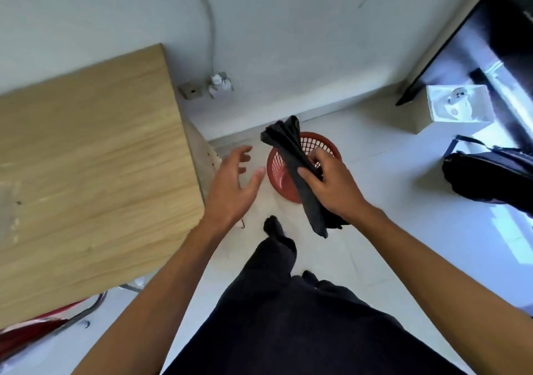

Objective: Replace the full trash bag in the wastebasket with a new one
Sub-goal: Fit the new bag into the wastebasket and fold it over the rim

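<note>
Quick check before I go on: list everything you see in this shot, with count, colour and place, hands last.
wastebasket: one, red mesh, on the floor by the wall, no bag in it
folded trash bag: one, black, held above the wastebasket
table: one, light wood, left
wall sockets: two, grey, on the wall; a white plug in the right one
cable: one, grey, running up the wall from the plug
box: one, white, on the floor, right
backpack: one, black, far right
left hand: open, empty, beside the wastebasket
right hand: fingers gripping the bag
</note>
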`<state>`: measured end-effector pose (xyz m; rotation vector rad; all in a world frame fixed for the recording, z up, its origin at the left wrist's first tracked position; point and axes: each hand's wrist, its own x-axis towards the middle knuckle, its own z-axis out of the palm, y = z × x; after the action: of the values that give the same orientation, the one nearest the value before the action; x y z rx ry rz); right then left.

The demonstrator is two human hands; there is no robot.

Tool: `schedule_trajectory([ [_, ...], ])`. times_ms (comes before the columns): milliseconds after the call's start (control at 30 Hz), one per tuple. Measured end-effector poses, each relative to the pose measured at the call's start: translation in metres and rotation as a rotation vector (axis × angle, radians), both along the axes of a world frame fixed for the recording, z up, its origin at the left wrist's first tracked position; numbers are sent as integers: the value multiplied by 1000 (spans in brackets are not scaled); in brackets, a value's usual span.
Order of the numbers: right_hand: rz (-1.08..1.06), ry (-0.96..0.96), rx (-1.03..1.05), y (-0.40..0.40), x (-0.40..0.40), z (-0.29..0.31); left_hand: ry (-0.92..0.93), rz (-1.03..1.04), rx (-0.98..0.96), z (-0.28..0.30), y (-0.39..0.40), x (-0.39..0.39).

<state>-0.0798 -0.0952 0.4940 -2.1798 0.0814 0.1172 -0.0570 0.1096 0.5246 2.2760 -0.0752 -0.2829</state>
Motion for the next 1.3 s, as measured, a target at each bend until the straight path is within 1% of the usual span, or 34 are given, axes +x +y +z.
schedule_trajectory([
  [67, -1, -5, -10, -4, 29, -1, 321, 41, -240, 4, -24, 28],
  [100, 16, -11, 4, -7, 43, -1, 461, 63, -370, 3, -37, 42],
  [133, 42, -7, 23, -10, 56, 0, 563, 83, -491, 1, -50, 57],
  [200, 99, 92, 98, -20, 77, -1, 663, 173, -675, -10, -72, 86],
  [267, 110, 189, 165, -36, 97, -4, 674, 200, -736, -22, -86, 113],
  [300, 97, 214, 179, -44, 109, -2, 663, 172, -734, -27, -91, 127],
  [367, 4, 259, 234, -63, 128, -7, 680, 125, -692, -37, -93, 150],
  [433, -62, 293, 231, -79, 148, -10, 692, 114, -681, -45, -93, 168],
  [533, -2, 366, 211, -89, 171, -17, 731, 89, -670, -57, -94, 190],
  [567, 38, 385, 186, -90, 178, -19, 731, 112, -654, -62, -94, 195],
  [633, 76, 394, 163, -95, 198, -24, 727, 235, -595, -73, -97, 202],
  [667, 53, 394, 174, -99, 205, -25, 730, 312, -514, -79, -99, 206],
  [733, 30, 408, 163, -114, 224, -29, 738, 493, -286, -92, -98, 213],
  [767, 63, 436, 147, -119, 233, -32, 737, 545, -213, -97, -99, 213],
  [833, 163, 531, 97, -128, 245, -38, 730, 569, -156, -99, -108, 209],
  [900, 274, 615, 70, -130, 253, -43, 727, 513, -161, -106, -122, 204],
  [967, 338, 678, 92, -129, 255, -48, 767, 418, -232, -104, -137, 199],
  [1067, 345, 684, 90, -127, 254, -52, 772, 309, -369, -104, -149, 198],
  [1100, 338, 676, 78, -128, 253, -52, 747, 267, -367, -102, -150, 197],
  [1133, 328, 671, 72, -129, 253, -51, 709, 216, -326, -101, -150, 197],
  [1233, 288, 682, 84, -133, 252, -46, 515, 109, -76, -108, -141, 195],
  [1267, 271, 678, 88, -134, 251, -44, 472, 103, -37, -109, -136, 196],
  [1300, 255, 669, 88, -133, 251, -42, 447, 111, -40, -108, -132, 197],
])
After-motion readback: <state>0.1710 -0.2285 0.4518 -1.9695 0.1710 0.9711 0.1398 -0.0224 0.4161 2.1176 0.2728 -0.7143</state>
